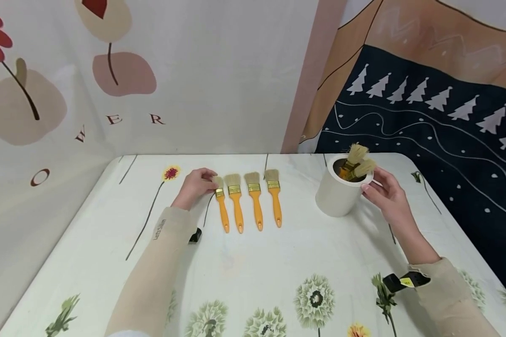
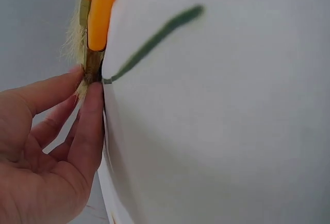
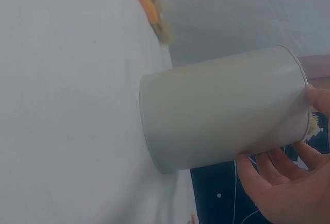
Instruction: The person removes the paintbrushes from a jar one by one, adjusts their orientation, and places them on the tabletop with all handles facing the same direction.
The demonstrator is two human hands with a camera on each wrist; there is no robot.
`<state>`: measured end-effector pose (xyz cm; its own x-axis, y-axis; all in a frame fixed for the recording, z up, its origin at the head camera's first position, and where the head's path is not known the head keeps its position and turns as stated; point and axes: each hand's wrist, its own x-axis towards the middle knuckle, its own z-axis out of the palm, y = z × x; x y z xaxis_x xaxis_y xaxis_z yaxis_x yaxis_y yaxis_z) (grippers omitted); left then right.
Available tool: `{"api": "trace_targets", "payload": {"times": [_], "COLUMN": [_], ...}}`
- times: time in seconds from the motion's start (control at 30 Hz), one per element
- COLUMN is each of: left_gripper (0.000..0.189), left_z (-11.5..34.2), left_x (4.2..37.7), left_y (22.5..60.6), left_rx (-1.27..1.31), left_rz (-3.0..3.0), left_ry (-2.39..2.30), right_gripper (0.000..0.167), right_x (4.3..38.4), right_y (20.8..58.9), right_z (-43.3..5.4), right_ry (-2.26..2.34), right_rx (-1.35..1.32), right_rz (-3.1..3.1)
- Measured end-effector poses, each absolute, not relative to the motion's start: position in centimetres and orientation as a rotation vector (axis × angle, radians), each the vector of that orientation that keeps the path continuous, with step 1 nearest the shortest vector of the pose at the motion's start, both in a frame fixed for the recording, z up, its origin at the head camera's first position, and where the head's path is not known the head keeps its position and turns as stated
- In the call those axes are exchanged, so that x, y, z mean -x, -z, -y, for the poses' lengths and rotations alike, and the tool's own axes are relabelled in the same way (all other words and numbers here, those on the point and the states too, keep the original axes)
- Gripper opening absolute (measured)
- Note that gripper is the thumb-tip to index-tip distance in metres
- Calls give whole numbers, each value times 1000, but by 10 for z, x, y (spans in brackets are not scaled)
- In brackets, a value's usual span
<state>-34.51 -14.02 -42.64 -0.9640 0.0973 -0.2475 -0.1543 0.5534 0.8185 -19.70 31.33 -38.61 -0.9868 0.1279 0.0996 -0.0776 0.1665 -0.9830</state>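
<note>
In the head view, several paintbrushes with orange handles lie in a row on the table, bristles pointing away from me. My left hand (image 1: 196, 186) pinches the leftmost paintbrush (image 1: 223, 210) near its bristles and metal band; thumb and fingertips meet there in the left wrist view. To the right stands a white canister (image 1: 335, 199), upright, with paintbrushes (image 1: 357, 153) inside, bristles up. My right hand (image 1: 390, 199) holds the canister by its right side near the rim. The right wrist view shows the canister's smooth wall (image 3: 221, 110), with the thumb at the rim and fingers along the side.
A white cloth with printed flowers covers the table (image 1: 244, 262). Behind it hangs a pale printed curtain (image 1: 219, 93), and to the right a dark fabric (image 1: 455, 154) with white trees. The other paintbrushes (image 1: 256, 206) lie between the left hand and the canister.
</note>
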Motion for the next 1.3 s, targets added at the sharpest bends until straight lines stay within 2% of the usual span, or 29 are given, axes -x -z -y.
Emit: {"api": "trace_targets", "payload": {"times": [0.27, 0.53, 0.9, 1.3], "left_gripper": [41, 41, 36, 35], "left_z": [146, 129, 68, -3], "left_x": [343, 344, 334, 322], "left_y": [417, 391, 352, 339], "left_rx": [21, -108, -324, -511], "left_rz": [-2563, -2548, -2378, -2296], "left_ry": [-1412, -1597, -1890, -1958], "right_gripper": [72, 73, 74, 75], "right_x": [195, 193, 194, 194], "right_y": [385, 386, 385, 383], "right_z": [-312, -312, -310, -310], "right_ry": [-1936, -1913, -1913, -1867], "right_rx": [43, 51, 53, 89], "right_rz": [2274, 2301, 2297, 2350]}}
